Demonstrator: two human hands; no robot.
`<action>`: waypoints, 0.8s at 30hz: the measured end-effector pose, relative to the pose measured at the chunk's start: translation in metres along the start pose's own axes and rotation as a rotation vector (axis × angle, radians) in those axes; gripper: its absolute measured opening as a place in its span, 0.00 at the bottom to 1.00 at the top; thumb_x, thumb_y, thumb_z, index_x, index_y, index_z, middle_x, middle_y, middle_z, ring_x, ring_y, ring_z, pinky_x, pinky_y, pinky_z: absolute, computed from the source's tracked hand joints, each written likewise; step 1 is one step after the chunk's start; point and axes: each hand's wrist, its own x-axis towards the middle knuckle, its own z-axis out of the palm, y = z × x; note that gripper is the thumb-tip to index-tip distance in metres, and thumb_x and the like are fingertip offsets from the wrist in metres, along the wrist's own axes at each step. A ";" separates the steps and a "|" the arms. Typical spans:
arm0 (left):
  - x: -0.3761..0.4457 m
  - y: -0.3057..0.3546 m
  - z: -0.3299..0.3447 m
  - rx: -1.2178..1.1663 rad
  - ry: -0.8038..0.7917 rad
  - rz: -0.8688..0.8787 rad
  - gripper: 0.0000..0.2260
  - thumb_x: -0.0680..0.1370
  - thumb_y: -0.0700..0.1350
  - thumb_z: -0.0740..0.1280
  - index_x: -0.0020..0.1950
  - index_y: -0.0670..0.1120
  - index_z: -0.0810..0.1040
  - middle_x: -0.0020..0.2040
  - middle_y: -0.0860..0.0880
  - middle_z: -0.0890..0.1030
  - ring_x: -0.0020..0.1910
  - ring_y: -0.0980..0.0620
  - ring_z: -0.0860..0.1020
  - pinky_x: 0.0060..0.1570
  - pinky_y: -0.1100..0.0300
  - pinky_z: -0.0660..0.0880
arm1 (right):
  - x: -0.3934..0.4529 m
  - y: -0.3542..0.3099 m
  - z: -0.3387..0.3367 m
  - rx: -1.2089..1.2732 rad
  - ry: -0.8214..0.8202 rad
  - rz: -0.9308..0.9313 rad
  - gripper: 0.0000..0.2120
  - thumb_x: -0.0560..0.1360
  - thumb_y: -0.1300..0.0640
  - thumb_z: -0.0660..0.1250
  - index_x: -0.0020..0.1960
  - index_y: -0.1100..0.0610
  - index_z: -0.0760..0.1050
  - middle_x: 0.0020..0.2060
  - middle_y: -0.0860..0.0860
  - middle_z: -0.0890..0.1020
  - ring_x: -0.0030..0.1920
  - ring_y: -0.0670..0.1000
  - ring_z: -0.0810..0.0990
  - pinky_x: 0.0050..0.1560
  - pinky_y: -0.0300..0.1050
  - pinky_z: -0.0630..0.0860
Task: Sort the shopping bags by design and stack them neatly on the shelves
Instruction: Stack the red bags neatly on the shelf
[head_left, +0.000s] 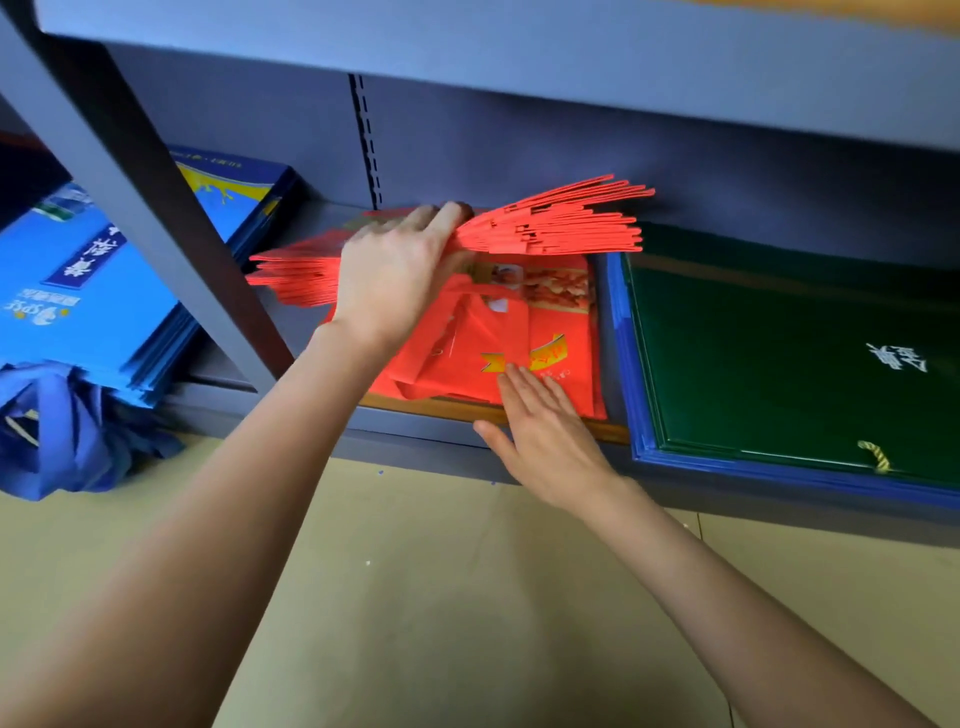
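My left hand (395, 275) grips a fanned bundle of flat red shopping bags (561, 223), lifted above the low grey shelf (415, 415). My right hand (540, 431), fingers straight, presses flat on a red bag (545, 332) lying on that shelf. Just beside it to the right lies a dark green bag stack (779, 353); blue bags (93, 291) lie to the left, past the shelf post (156, 218).

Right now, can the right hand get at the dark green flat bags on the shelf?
Probably yes: the right hand lies flat on the red bags, holds nothing, and the dark green flat bags lie uncovered just beside it.
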 end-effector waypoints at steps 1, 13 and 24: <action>0.002 0.000 -0.002 -0.021 -0.004 -0.007 0.14 0.72 0.54 0.65 0.49 0.45 0.77 0.35 0.46 0.79 0.29 0.43 0.79 0.25 0.60 0.70 | 0.004 -0.001 -0.002 0.002 -0.045 0.023 0.36 0.78 0.37 0.40 0.76 0.62 0.48 0.76 0.56 0.49 0.76 0.51 0.46 0.73 0.44 0.38; -0.061 0.020 0.050 0.018 -0.236 0.171 0.20 0.70 0.50 0.55 0.55 0.52 0.82 0.49 0.51 0.84 0.42 0.49 0.82 0.39 0.60 0.76 | -0.025 -0.018 -0.002 0.037 0.489 -0.172 0.16 0.74 0.56 0.59 0.52 0.63 0.81 0.51 0.57 0.83 0.51 0.55 0.82 0.53 0.46 0.78; -0.064 0.026 0.042 0.010 -0.357 0.152 0.30 0.59 0.48 0.80 0.61 0.48 0.79 0.55 0.44 0.81 0.49 0.43 0.80 0.47 0.52 0.77 | 0.024 0.028 -0.050 0.231 0.013 0.062 0.32 0.72 0.44 0.69 0.71 0.53 0.63 0.72 0.51 0.61 0.72 0.54 0.60 0.71 0.50 0.57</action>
